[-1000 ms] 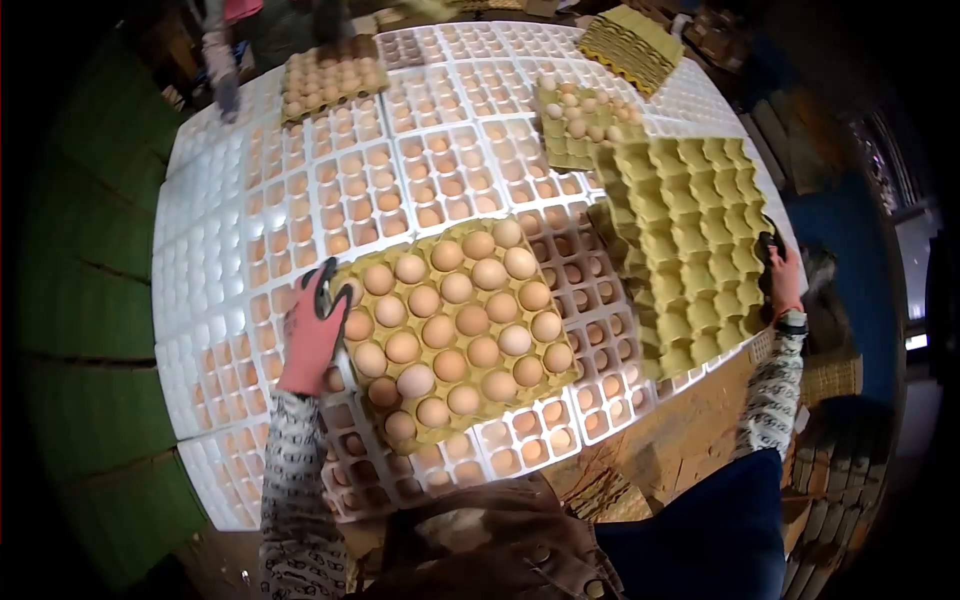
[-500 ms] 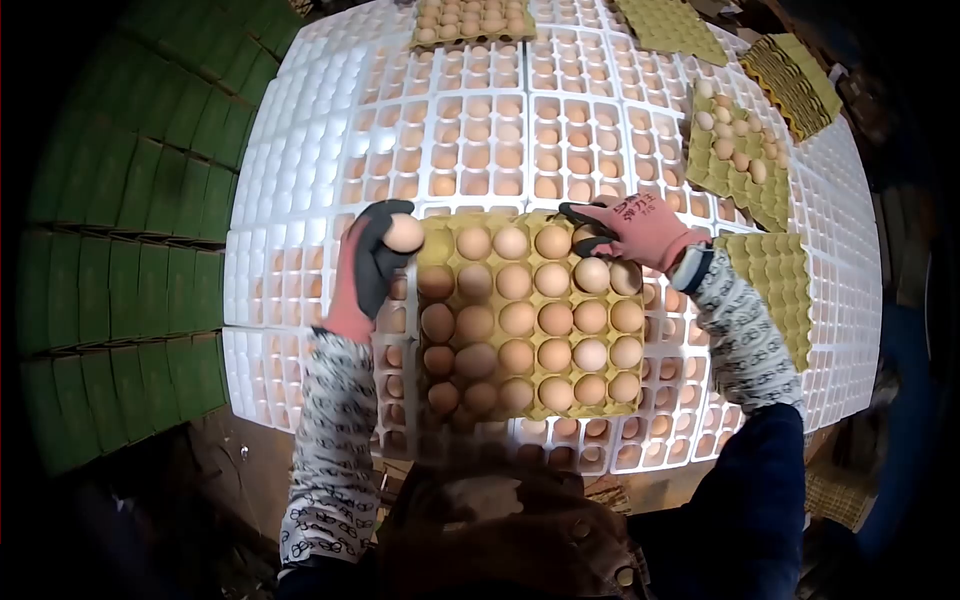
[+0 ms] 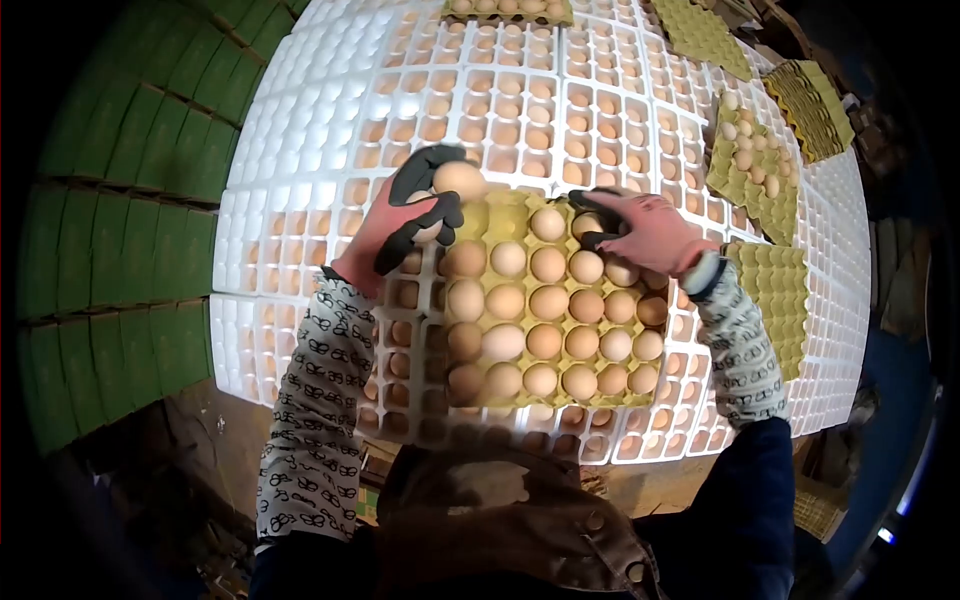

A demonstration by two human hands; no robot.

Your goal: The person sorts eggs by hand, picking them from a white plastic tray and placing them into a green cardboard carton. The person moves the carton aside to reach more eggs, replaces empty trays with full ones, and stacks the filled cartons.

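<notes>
A yellow pulp tray (image 3: 525, 391) full of brown eggs lies on white foam boxes in front of me; two cups at its back left hold no egg. My left hand (image 3: 405, 215), in a pink and black glove, is closed around eggs at the tray's back left corner: one egg (image 3: 459, 181) shows at the fingertips and another (image 3: 427, 231) lower down. My right hand (image 3: 645, 230), gloved the same way, has its fingers around an egg (image 3: 587, 225) at the tray's back right; that egg sits in the tray.
White foam boxes (image 3: 555, 190) holding eggs spread across the surface. A partly filled tray (image 3: 735, 187), a bare tray (image 3: 768, 300) and stacked trays (image 3: 812, 105) lie at the right. Green cartons (image 3: 115, 250) are stacked at the left.
My left hand has moved right and up, and now two eggs show in it. An egg from the tray's back row has left its cup. The view has shifted slightly.
</notes>
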